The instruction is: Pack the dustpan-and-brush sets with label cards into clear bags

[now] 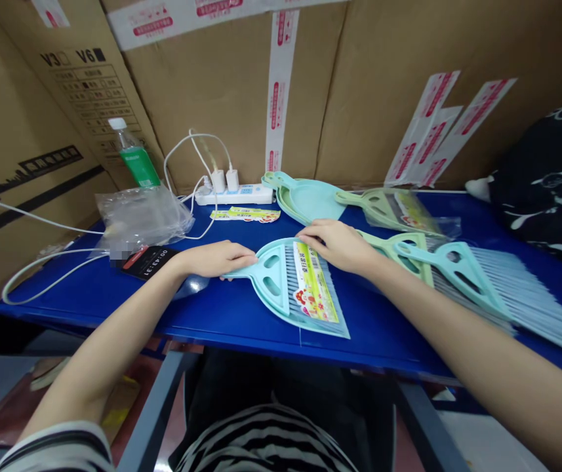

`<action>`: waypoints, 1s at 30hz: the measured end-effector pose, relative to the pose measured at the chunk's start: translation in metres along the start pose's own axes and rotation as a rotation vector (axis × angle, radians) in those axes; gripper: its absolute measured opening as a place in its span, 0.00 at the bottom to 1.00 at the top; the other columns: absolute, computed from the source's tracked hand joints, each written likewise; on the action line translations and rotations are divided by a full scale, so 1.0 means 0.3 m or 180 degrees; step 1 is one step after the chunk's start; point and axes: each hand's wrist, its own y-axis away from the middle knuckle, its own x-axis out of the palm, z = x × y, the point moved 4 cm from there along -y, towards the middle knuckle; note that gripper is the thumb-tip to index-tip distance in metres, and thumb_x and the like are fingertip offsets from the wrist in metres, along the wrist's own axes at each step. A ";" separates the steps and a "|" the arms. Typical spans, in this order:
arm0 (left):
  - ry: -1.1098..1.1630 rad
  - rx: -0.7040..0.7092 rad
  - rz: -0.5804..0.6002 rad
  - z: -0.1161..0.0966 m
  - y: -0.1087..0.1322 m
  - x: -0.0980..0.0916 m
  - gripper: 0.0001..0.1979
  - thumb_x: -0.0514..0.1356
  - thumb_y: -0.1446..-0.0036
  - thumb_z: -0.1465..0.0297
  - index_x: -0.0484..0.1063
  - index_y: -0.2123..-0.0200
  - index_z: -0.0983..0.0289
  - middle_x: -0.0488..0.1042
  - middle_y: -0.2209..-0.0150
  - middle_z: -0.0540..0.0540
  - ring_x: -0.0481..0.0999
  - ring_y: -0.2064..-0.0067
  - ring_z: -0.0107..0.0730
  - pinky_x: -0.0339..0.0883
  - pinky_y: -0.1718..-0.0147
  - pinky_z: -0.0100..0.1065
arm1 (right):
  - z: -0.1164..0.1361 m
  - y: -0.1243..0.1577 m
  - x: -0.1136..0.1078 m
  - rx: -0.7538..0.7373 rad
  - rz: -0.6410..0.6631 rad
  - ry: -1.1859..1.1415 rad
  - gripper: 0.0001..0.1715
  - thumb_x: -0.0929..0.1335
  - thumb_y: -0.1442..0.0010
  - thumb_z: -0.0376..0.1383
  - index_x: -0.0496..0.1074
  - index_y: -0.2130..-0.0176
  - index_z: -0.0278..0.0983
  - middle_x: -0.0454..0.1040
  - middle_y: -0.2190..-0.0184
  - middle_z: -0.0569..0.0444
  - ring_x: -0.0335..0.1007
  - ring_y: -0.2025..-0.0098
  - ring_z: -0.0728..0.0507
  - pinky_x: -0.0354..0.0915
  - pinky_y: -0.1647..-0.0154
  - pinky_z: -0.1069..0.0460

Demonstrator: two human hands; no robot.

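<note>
A light blue dustpan (261,298) lies flat near the table's front edge, its handle to the left. Inside it rests a matching small brush (281,278) with grey-blue bristles. Over the bristles lies a yellow label card (316,282) with a mushroom picture. My left hand (224,259) is closed around the handles. At the card's upper end my right hand (332,242) has its fingers bent down, fingertips at the card's top edge. Right of it lie a green brush (401,246) and a light blue brush (462,269), partly behind my forearm.
Behind are stacked dustpans (310,196) and a bagged green set (399,210). Two label cards (251,214) lie by a power strip (256,194) with white cables. Clear bags (138,213), a phone (150,262) and a bottle (138,160) stand left; cardboard (221,98) walls the back.
</note>
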 end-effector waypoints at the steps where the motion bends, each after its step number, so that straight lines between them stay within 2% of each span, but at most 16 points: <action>1: -0.0008 -0.0003 -0.0006 0.000 0.000 0.000 0.21 0.43 0.38 0.55 0.62 0.73 0.63 0.64 0.77 0.47 0.66 0.74 0.26 0.60 0.71 0.28 | 0.000 -0.001 0.001 -0.0006 -0.0003 -0.0010 0.21 0.56 0.35 0.38 0.77 0.59 0.38 0.76 0.61 0.47 0.70 0.55 0.38 0.63 0.62 0.47; 8: -0.0194 0.0083 -0.0160 -0.010 0.000 -0.001 0.21 0.43 0.38 0.56 0.58 0.76 0.62 0.64 0.78 0.47 0.64 0.75 0.26 0.58 0.71 0.29 | -0.011 -0.011 0.007 0.0055 -0.0130 -0.0138 0.17 0.60 0.36 0.35 0.78 0.61 0.39 0.77 0.62 0.49 0.71 0.58 0.41 0.62 0.63 0.50; 12: -0.0395 0.0115 -0.0295 -0.023 0.005 -0.008 0.20 0.43 0.38 0.57 0.60 0.76 0.62 0.65 0.78 0.48 0.64 0.74 0.27 0.57 0.72 0.29 | -0.008 -0.013 0.011 0.0081 -0.0152 -0.0160 0.16 0.61 0.37 0.35 0.78 0.62 0.39 0.77 0.63 0.49 0.71 0.60 0.41 0.61 0.64 0.50; 15: -0.0683 -0.0019 -0.0385 -0.025 0.006 -0.015 0.20 0.43 0.37 0.58 0.61 0.76 0.62 0.65 0.79 0.48 0.65 0.76 0.27 0.56 0.73 0.29 | -0.007 -0.013 0.015 0.0106 -0.0153 -0.0123 0.16 0.61 0.37 0.34 0.77 0.63 0.39 0.77 0.63 0.49 0.72 0.59 0.40 0.61 0.64 0.50; 18: -0.1259 -0.0518 -0.0687 -0.011 0.010 -0.037 0.20 0.44 0.36 0.59 0.66 0.73 0.62 0.70 0.77 0.50 0.69 0.74 0.30 0.57 0.73 0.30 | -0.008 -0.015 0.018 0.0047 -0.0169 -0.0137 0.16 0.60 0.37 0.34 0.76 0.64 0.38 0.77 0.63 0.48 0.72 0.59 0.40 0.61 0.64 0.49; 22: -0.2054 -0.1538 -0.1495 0.014 0.041 -0.095 0.18 0.45 0.36 0.64 0.72 0.64 0.63 0.77 0.64 0.58 0.76 0.62 0.40 0.63 0.68 0.34 | -0.008 -0.020 0.019 -0.0011 -0.0169 -0.0163 0.16 0.59 0.38 0.32 0.74 0.67 0.37 0.77 0.64 0.47 0.72 0.60 0.40 0.62 0.63 0.49; 27: -0.2264 -0.2177 -0.2290 0.024 0.102 -0.156 0.19 0.44 0.37 0.68 0.72 0.53 0.65 0.74 0.54 0.64 0.73 0.51 0.49 0.68 0.62 0.39 | -0.003 -0.022 0.010 0.0136 -0.0103 -0.0060 0.15 0.58 0.38 0.30 0.71 0.69 0.36 0.76 0.66 0.47 0.72 0.61 0.41 0.61 0.61 0.51; 30: -0.2270 -0.2484 -0.2338 0.042 0.127 -0.170 0.19 0.48 0.38 0.68 0.70 0.48 0.65 0.69 0.48 0.68 0.67 0.45 0.55 0.69 0.59 0.44 | -0.005 -0.021 0.005 0.0311 -0.0007 0.0021 0.14 0.57 0.37 0.30 0.70 0.68 0.36 0.76 0.67 0.47 0.72 0.64 0.42 0.60 0.65 0.52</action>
